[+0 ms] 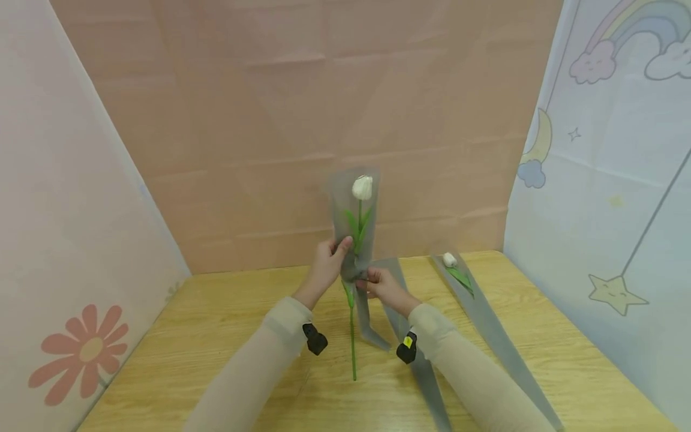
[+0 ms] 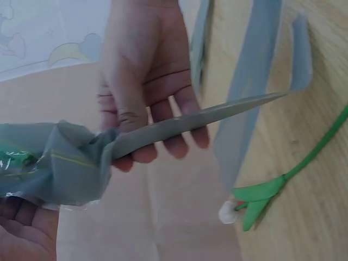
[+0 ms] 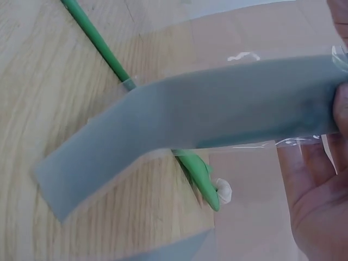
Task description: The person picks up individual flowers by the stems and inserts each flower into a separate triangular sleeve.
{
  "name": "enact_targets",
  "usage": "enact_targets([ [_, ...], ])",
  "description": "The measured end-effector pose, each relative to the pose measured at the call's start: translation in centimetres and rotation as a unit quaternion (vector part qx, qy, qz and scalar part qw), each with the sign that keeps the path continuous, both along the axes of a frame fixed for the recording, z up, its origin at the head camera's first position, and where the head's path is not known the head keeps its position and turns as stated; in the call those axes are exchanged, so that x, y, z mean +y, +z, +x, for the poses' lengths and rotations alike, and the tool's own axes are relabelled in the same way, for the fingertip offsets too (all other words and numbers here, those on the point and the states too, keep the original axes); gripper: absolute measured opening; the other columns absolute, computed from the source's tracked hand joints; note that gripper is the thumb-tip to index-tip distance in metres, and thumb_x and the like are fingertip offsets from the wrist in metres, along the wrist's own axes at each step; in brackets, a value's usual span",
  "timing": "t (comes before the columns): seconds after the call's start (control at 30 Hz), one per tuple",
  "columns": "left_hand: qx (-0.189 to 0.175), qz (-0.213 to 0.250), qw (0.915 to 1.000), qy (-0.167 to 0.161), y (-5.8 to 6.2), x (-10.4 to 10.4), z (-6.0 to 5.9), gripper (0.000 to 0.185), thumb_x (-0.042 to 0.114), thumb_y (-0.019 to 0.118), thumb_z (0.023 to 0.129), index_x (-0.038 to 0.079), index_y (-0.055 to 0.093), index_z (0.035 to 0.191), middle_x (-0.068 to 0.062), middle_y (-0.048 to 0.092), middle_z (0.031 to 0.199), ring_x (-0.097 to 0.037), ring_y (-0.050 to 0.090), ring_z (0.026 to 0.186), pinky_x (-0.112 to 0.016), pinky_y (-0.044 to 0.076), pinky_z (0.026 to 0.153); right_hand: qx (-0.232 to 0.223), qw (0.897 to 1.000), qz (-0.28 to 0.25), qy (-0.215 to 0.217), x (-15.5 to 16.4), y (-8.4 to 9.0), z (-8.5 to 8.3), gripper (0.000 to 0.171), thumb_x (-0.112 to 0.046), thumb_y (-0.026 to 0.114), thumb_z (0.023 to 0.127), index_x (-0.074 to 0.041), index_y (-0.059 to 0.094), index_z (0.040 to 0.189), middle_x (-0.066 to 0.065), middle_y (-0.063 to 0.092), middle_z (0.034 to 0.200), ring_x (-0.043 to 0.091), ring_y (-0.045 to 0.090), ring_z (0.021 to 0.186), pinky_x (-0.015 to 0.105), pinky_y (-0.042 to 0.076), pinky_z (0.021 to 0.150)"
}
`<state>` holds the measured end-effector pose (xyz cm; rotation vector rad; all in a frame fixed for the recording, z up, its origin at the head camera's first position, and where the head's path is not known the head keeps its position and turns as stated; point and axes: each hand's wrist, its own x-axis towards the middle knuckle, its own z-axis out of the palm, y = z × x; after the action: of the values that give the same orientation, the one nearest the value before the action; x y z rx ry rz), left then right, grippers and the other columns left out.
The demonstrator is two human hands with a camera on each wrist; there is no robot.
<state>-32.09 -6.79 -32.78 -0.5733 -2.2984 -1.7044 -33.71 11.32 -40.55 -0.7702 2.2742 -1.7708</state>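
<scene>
Wrapped tulip (image 1: 360, 207) stands upright; left hand (image 1: 326, 266) grips its sleeve, right hand (image 1: 378, 283) just beside pinches the grey strip (image 1: 372, 324).

Head view: high, facing forward-down over surface (image 1: 227, 336). Wrist views: close, both sharing grey strip (image 2: 179, 122) and the surface.

No words, numbers, brand names or labels can be read in any of the three views. The small yellow tag (image 1: 408, 341) on the right wrist strap is too small to show any writing. The backdrop panels carry only drawings: a flower (image 1: 86, 351), a rainbow with clouds (image 1: 637, 42), a moon (image 1: 540, 147) and a star (image 1: 615, 294).
</scene>
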Motion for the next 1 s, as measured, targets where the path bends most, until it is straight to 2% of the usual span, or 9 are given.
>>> enact_targets([
  [0.13, 0.081, 0.032, 0.9959, 0.026, 1.5, 0.0, 0.0, 0.043, 0.029, 0.047, 0.103, 0.000, 0.056, 0.072, 0.003, 0.031, 0.052, -0.008, 0.029, 0.044, -0.023, 0.026, 0.043, -0.012, 1.000, -0.018, 0.010, -0.1, 0.4, 0.0, 0.030, -0.019, 0.058, 0.098, 0.006, 0.060, 0.115, 0.011, 0.069, 0.107, 0.018, 0.065, 0.101, 0.046, 0.055, 0.087],
  [0.2, 0.098, 0.049, 0.9932, 0.041, 1.9, -0.1, -0.1, 0.045, 0.026, 0.048, 0.103, 0.005, 0.045, 0.063, 0.005, 0.028, 0.049, -0.006, 0.026, 0.041, -0.022, 0.024, 0.041, -0.014, 0.999, -0.023, 0.018, -0.2, 0.5, 0.0, 0.038, -0.021, 0.058, 0.098, 0.004, 0.057, 0.127, 0.013, 0.067, 0.116, 0.019, 0.065, 0.104, 0.046, 0.054, 0.088],
  [0.27, 0.108, 0.064, 0.9906, 0.055, 2.2, -0.1, -0.1, 0.048, 0.025, 0.048, 0.102, 0.009, 0.035, 0.059, 0.005, 0.027, 0.049, -0.005, 0.025, 0.040, -0.022, 0.022, 0.041, -0.022, 0.999, -0.027, 0.023, -0.4, 0.7, 0.0, 0.041, -0.022, 0.058, 0.098, 0.004, 0.056, 0.129, 0.016, 0.066, 0.119, 0.019, 0.065, 0.105, 0.047, 0.053, 0.089],
  [0.33, 0.099, 0.084, 0.9897, 0.060, 2.2, -0.2, -0.1, 0.049, 0.026, 0.049, 0.102, 0.006, 0.036, 0.058, 0.005, 0.028, 0.050, -0.006, 0.026, 0.043, -0.022, 0.023, 0.043, -0.023, 0.999, -0.024, 0.025, -0.5, 0.7, 0.1, 0.042, -0.024, 0.059, 0.098, 0.004, 0.056, 0.130, 0.016, 0.066, 0.118, 0.019, 0.065, 0.104, 0.047, 0.053, 0.089],
  [0.43, 0.049, 0.106, 0.9923, 0.042, 1.8, -0.2, 0.0, 0.037, 0.028, 0.060, 0.097, 0.000, 0.060, 0.072, 0.006, 0.052, 0.060, -0.003, 0.048, 0.055, -0.019, 0.040, 0.052, -0.029, 0.999, -0.020, 0.033, -0.5, 0.7, 0.1, 0.041, -0.022, 0.058, 0.098, 0.004, 0.055, 0.130, 0.016, 0.067, 0.117, 0.019, 0.066, 0.102, 0.048, 0.053, 0.090],
  [0.53, -0.022, 0.088, 0.9957, 0.019, 1.1, -0.1, 0.2, 0.031, 0.029, 0.074, 0.087, 0.001, 0.070, 0.098, -0.002, 0.071, 0.084, -0.008, 0.064, 0.075, -0.024, 0.052, 0.068, -0.031, 0.999, -0.010, 0.037, -0.3, 0.6, 0.2, 0.039, -0.021, 0.057, 0.099, 0.003, 0.055, 0.129, 0.015, 0.068, 0.116, 0.019, 0.066, 0.101, 0.048, 0.053, 0.090],
  [0.63, -0.057, 0.055, 0.9967, 0.014, 0.5, 0.0, 0.2, 0.040, 0.031, 0.080, 0.081, 0.001, 0.068, 0.103, -0.010, 0.072, 0.098, -0.017, 0.068, 0.086, -0.033, 0.055, 0.077, -0.029, 0.999, -0.003, 0.039, -0.2, 0.5, 0.3, 0.038, -0.021, 0.058, 0.098, 0.002, 0.056, 0.129, 0.013, 0.068, 0.116, 0.019, 0.066, 0.103, 0.047, 0.053, 0.090],
  [0.83, -0.035, 0.105, 0.9933, 0.033, 1.1, 0.0, -0.1, 0.038, 0.029, 0.080, 0.081, 0.003, 0.067, 0.105, -0.012, 0.071, 0.102, -0.024, 0.068, 0.093, -0.040, 0.055, 0.083, -0.031, 0.999, 0.010, 0.041, -0.2, 0.2, 0.2, 0.035, -0.014, 0.064, 0.094, 0.001, 0.059, 0.125, 0.015, 0.068, 0.115, 0.023, 0.067, 0.102, 0.043, 0.055, 0.087],
  [1.0, -0.021, 0.119, 0.9909, 0.060, 1.9, -0.2, -0.2, 0.037, 0.027, 0.082, 0.079, 0.003, 0.068, 0.104, -0.012, 0.071, 0.102, -0.023, 0.068, 0.091, -0.039, 0.054, 0.082, -0.029, 0.998, 0.026, 0.045, -0.2, -0.1, 0.2, 0.022, -0.008, 0.066, 0.092, 0.007, 0.062, 0.107, 0.014, 0.071, 0.101, 0.019, 0.069, 0.093, 0.039, 0.057, 0.083],
])
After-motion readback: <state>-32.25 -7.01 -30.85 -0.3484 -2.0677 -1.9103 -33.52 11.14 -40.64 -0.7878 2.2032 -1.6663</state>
